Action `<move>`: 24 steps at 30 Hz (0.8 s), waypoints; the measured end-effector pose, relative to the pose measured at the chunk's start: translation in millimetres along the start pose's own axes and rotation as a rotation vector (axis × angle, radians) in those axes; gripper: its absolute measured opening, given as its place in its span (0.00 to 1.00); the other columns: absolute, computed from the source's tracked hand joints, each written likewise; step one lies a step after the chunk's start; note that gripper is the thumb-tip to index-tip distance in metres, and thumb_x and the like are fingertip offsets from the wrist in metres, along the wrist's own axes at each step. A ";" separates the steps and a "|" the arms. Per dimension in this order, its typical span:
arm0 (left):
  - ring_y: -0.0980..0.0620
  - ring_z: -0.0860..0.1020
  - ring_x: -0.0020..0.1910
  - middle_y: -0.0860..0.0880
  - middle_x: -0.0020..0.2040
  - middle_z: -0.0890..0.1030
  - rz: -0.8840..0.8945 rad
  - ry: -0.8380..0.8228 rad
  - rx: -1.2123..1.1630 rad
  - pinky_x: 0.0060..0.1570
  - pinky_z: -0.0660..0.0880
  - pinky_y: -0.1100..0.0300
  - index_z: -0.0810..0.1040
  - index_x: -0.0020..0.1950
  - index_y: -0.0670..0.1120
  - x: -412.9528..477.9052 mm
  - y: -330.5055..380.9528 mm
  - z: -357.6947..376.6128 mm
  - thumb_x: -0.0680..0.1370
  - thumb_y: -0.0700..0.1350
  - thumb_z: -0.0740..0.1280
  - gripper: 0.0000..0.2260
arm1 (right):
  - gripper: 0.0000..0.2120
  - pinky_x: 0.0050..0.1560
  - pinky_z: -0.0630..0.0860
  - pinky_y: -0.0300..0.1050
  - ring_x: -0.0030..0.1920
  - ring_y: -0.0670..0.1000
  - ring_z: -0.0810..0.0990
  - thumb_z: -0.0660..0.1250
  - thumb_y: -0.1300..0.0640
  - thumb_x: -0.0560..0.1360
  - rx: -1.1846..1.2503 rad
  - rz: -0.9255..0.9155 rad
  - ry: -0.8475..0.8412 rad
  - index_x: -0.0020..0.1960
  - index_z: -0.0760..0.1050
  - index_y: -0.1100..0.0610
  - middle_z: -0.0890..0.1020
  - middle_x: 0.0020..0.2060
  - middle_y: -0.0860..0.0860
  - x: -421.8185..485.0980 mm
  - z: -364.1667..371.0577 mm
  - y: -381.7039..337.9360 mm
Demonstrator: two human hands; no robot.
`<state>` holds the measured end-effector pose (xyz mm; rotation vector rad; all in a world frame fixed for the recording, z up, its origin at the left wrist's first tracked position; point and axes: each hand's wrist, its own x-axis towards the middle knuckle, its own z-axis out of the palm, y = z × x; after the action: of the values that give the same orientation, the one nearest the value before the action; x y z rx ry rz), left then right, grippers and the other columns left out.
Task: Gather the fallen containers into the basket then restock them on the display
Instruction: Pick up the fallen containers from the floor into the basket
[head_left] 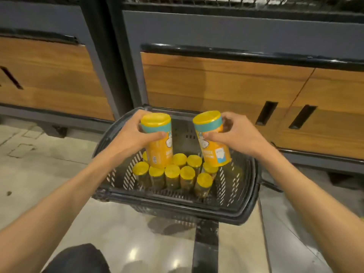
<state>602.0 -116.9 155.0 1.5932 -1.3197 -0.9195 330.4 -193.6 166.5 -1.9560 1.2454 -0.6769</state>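
A black plastic basket [246, 194] stands on the floor in front of me. Several yellow-lidded containers [172, 171] stand upright inside it. My left hand [130, 134] grips a yellow container with a teal band [159, 152] near its top, held upright over the basket's left side. My right hand [236, 134] grips a second yellow container [213, 152], tilted with its lid leaning left, over the basket's right side. Both containers hang above the ones in the basket.
A display unit with wooden panels [216, 81] and a black rail [236, 54] rises right behind the basket. Wire mesh [216, 1] shows at its top. A second wooden unit [49, 75] stands left. The floor [49, 164] is pale tile. My dark knee [78, 259] is at the bottom.
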 end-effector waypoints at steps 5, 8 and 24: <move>0.54 0.77 0.49 0.51 0.51 0.78 0.044 -0.039 0.230 0.45 0.75 0.58 0.72 0.58 0.49 23.8 -34.0 -30.3 0.67 0.47 0.80 0.25 | 0.26 0.51 0.79 0.41 0.52 0.42 0.81 0.80 0.48 0.65 -0.013 0.073 -0.064 0.59 0.75 0.51 0.82 0.52 0.43 15.4 44.7 0.7; 0.53 0.76 0.49 0.54 0.49 0.77 0.034 -0.053 0.329 0.47 0.74 0.55 0.72 0.57 0.50 34.3 -53.1 -42.6 0.64 0.51 0.81 0.26 | 0.28 0.52 0.77 0.40 0.54 0.42 0.79 0.80 0.49 0.65 -0.057 0.081 -0.105 0.61 0.72 0.49 0.80 0.53 0.42 21.6 67.8 -5.2; 0.50 0.79 0.42 0.54 0.44 0.79 0.064 -0.489 0.781 0.44 0.79 0.50 0.68 0.54 0.56 62.0 -110.3 -67.4 0.57 0.64 0.70 0.29 | 0.36 0.50 0.76 0.49 0.52 0.51 0.77 0.82 0.47 0.60 -0.303 0.239 -0.260 0.61 0.68 0.52 0.77 0.53 0.48 35.3 161.1 1.1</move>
<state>714.2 -158.6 76.1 1.9370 -2.2572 -0.8266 462.9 -180.2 69.2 -2.0097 1.4478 -0.1132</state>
